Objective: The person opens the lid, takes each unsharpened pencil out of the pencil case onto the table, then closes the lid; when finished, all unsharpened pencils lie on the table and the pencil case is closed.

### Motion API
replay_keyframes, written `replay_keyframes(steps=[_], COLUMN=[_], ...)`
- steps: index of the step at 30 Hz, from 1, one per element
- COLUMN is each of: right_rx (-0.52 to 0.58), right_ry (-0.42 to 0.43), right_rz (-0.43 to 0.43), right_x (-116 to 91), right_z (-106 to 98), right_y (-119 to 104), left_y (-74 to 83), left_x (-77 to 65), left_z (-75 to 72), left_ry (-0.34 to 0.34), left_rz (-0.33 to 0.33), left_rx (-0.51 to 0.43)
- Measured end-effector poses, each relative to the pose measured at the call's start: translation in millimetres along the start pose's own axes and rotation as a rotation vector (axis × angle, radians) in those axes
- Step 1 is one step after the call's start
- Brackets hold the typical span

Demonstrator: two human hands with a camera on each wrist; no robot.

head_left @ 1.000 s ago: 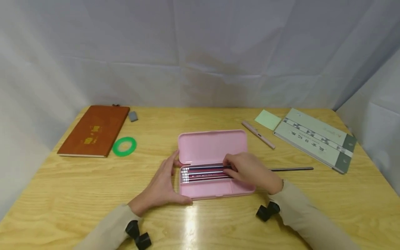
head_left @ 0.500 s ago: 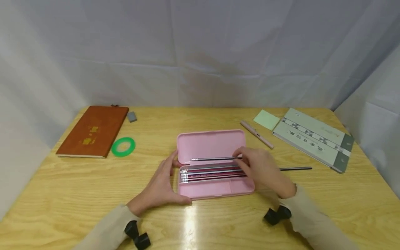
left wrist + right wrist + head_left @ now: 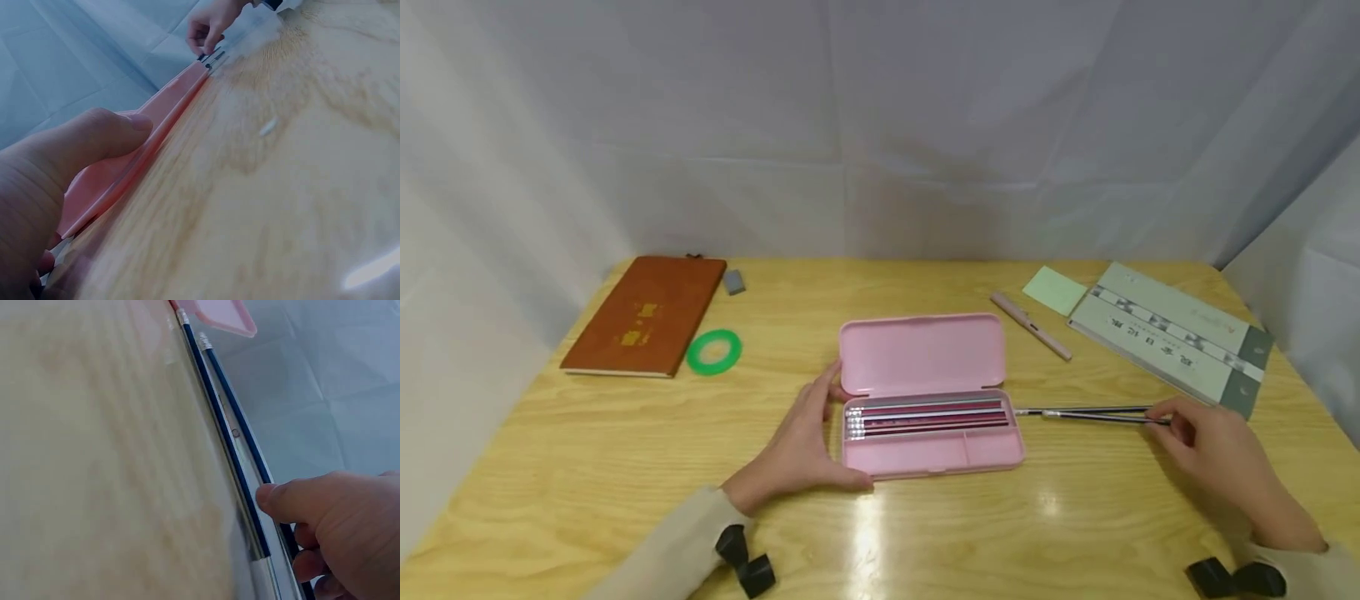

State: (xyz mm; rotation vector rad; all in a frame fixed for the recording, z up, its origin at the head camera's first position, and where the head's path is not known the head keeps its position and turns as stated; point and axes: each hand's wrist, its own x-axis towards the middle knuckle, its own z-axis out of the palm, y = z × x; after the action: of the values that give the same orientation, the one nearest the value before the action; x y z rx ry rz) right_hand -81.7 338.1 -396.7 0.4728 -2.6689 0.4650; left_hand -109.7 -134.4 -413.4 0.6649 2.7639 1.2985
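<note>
An open pink pencil case lies on the table with several striped pencils side by side in its back compartment. At its left end my left hand holds it, thumb on the front edge and fingers by the back corner. Off to the right, my right hand pinches the far end of a dark pencil low over the table. Beside that one, another dark pencil lies with its eraser end close to the case. In the right wrist view the thumb shows against the held pencil.
A brown notebook, grey eraser and green tape roll lie at the left. Toward the back right are a pink pen, pale green sticky notes and a grey-green notebook. White cloth hangs behind the table.
My right hand has lifted a pencil out of the case and carried it right, alongside the pencil lying there. The left hand has stayed at the case.
</note>
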Motion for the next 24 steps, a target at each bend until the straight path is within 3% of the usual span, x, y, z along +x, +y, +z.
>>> replay_keyframes(steps=[5, 9, 20, 24], right_rx=[0.026, 0.072, 0.145, 0.205], right_ry=[-0.069, -0.065, -0.244, -0.245], right_rz=[0.007, 0.001, -0.070, -0.138], right_x=[-6.3, -1.7, 35.0, 50.2], right_z=[6.5, 13.0, 32.1, 36.8], right_y=[3.8, -1.9, -42.0, -61.3], left_y=[-0.7, 0.6, -0.6, -0.7], left_x=[-1.0, 1.0, 0.9, 1.1], left_z=[-0.4, 0.4, 0.8, 1.4], left_ry=[0.006, 0.001, 0.008, 0.011], left_rz=[-0.002, 0.010, 0.030, 0.035], left_rx=[0.006, 0.015, 0.025, 0.030])
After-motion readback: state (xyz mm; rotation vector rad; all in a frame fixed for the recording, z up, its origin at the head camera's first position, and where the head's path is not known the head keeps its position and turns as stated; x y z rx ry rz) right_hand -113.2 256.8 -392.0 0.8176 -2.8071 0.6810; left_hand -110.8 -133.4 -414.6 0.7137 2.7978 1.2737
